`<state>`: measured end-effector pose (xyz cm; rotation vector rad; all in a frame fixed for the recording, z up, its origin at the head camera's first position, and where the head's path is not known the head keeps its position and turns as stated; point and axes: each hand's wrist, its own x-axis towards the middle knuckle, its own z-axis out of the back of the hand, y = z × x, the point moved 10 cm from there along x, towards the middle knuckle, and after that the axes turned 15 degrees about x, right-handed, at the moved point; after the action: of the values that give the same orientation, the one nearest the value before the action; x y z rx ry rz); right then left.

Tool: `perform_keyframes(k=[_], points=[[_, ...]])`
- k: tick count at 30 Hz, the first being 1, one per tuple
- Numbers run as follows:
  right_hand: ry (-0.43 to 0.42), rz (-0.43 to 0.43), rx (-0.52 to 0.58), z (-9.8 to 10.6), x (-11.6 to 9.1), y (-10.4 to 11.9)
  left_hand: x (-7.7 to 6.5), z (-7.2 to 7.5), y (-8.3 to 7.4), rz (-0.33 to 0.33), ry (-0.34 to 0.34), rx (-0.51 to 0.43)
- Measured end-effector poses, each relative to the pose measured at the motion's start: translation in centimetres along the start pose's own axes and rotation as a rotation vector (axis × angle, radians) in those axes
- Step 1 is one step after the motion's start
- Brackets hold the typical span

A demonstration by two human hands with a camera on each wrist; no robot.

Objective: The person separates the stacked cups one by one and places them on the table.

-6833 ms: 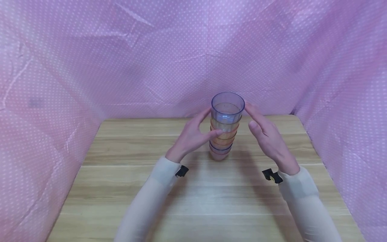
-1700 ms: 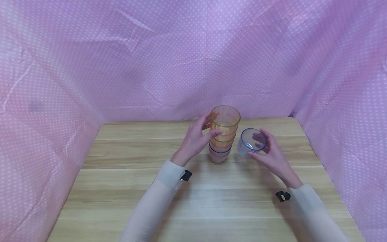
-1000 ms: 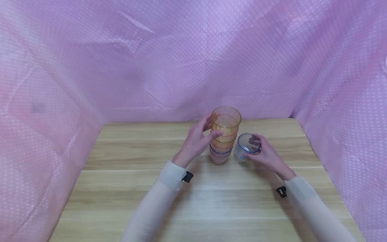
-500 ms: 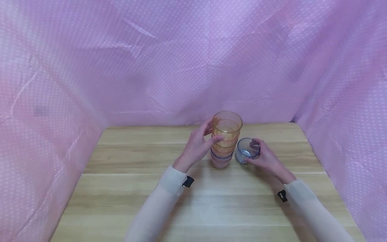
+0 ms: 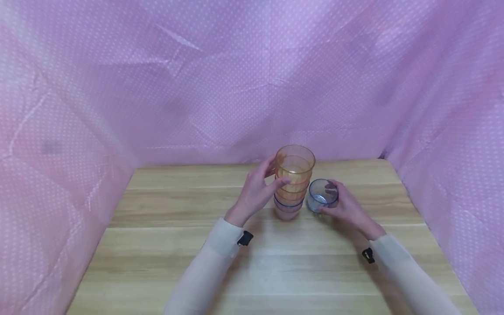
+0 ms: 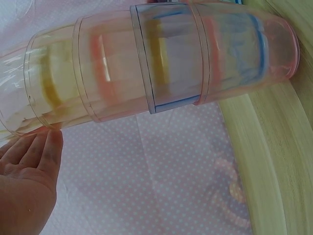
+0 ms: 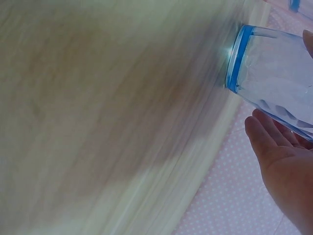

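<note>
A tall stack of nested see-through cups [image 5: 298, 178] stands upright toward the back of the table, with an amber cup on top and pink and blue-rimmed ones below. My left hand [image 5: 253, 191] grips the stack's upper part from the left, thumb across the near side. Just right of the stack is a single clear cup [image 5: 317, 197] with a blue rim, mouth up. Around its right side my right hand [image 5: 347, 208] holds it between thumb and fingers. In the right wrist view, its blue-tinted base [image 7: 239, 61] is right at the tabletop.
The wooden table [image 5: 271, 271] has its back edge just behind the cups. Pink dotted cloth [image 5: 220, 87] hangs behind and along both sides. Each sleeve cuff carries a small black device, such as the one at the left wrist [image 5: 245, 238].
The blue-rimmed cup, earlier on top of the stack, has been lifted off by my right hand and lowered beside it on the right. Over the last half second both hands stay nearly still.
</note>
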<state>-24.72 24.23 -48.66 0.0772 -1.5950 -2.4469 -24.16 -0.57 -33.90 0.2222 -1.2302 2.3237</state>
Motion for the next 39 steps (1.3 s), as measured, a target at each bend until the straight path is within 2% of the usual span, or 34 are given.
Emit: perform_keyframes(k=[13,19,24,30,34,39], points=[[0.043,0.005,0.003,-0.4,0.0,0.3,-0.2,0.1,0.2,0.013,-0.013,0.014],[0.045,0.004,-0.05,0.4,-1.1,1.0,-0.1,-0.3,0.2,0.002,-0.003,0.013],[0.002,0.055,-0.083,2.1,-1.8,4.1,-0.2,-0.4,-0.1,-0.035,-0.009,0.008],[-0.129,0.165,-0.009,4.4,-2.1,9.0,-0.3,-0.3,-0.3,-0.035,-0.018,0.002],[-0.197,0.198,0.094,4.6,-2.5,11.5,-0.2,-0.1,-0.3,-0.015,-0.022,0.008],[-0.223,0.265,0.251,3.9,-2.9,14.5,-0.2,0.0,-0.2,-0.005,-0.024,0.007]])
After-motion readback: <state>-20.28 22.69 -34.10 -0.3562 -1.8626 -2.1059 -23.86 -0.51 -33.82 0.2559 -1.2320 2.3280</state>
